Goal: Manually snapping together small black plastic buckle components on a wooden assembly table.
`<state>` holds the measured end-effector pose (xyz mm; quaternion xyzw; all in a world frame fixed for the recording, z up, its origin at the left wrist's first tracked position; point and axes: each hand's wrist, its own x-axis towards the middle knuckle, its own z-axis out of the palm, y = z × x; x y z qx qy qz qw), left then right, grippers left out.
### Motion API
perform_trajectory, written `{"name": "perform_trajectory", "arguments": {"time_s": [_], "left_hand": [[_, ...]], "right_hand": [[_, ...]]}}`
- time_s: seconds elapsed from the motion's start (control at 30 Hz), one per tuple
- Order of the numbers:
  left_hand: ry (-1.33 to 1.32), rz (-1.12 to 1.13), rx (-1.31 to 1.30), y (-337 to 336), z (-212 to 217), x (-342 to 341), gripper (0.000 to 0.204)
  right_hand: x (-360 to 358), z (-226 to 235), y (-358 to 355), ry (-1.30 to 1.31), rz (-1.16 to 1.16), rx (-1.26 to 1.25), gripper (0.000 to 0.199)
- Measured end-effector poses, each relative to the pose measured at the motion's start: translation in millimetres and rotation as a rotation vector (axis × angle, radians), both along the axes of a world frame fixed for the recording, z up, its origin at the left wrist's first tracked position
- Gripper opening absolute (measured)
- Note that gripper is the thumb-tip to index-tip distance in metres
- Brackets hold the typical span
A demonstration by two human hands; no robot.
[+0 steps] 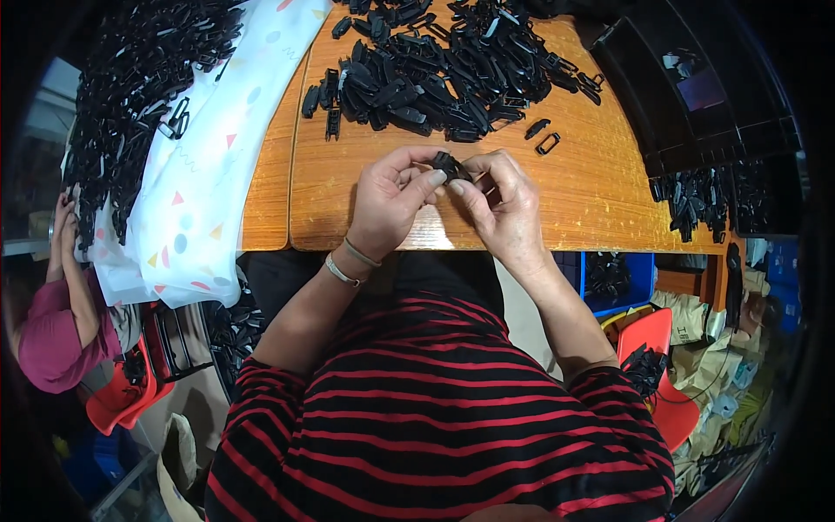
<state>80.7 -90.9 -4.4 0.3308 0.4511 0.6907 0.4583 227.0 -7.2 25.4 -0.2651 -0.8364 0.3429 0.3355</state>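
Both my hands meet over the front part of the wooden table, around a small black plastic part. My left hand pinches it from the left with thumb and fingers. From the right, my right hand has its thumb and fingers closed on the same piece. Its exact kind is hard to make out, as fingertips cover much of it. Just beyond my right hand lie a loose black frame-shaped piece and a small black curved piece.
A large heap of black plastic parts covers the table's far side. To the left, a patterned white cloth bears another heap, where a co-worker's arms reach in. A black bin stands at right; a red chair is below it.
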Motion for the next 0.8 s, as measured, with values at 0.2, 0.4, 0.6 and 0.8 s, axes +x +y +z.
{"name": "perform_trajectory", "arguments": {"time_s": [0.2,0.4,0.6,0.8], "left_hand": [[0.084,0.059,0.012,-9,0,8,0.026],[0.142,0.043,-0.01,-22,15,12,0.02],[0.062,0.014,-0.004,-36,24,11,0.015],[0.378,-0.01,-0.324,-78,41,-20,0.024]], "right_hand": [[-7,-6,-9,0.049,0.002,0.178,0.021],[-15,-15,-25,0.105,-0.073,0.02,0.045],[-21,-21,-49,0.099,0.088,-0.062,0.045],[-22,-21,-44,-0.034,0.374,-0.161,0.037]]}}
